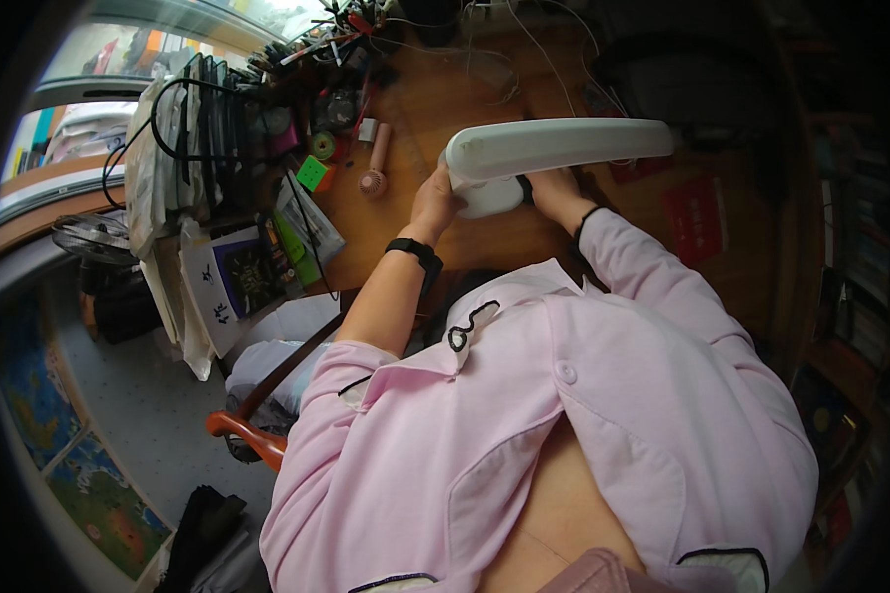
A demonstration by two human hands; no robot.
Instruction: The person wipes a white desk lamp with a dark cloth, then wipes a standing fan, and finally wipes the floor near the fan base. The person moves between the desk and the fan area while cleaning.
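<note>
A white desk lamp [554,148] with a long, slightly curved head stands over the wooden desk in front of me. Its rounded white lower part [492,198] shows beneath the head. My left hand [437,206], with a black watch [415,255] on the wrist, grips the lamp at its left end. On the other side, my right hand [562,196] reaches in under the lamp head beside the lower part. The lamp head hides its fingers, so I cannot make out what they hold.
Left of the lamp lie a pink handheld fan [375,163], a green cube puzzle [312,174] and plastic packets [310,222]. Upright folders [203,128] line the left side. A red booklet [695,219] lies right. White cables [544,54] cross the back. A wooden chair arm [247,435] is at lower left.
</note>
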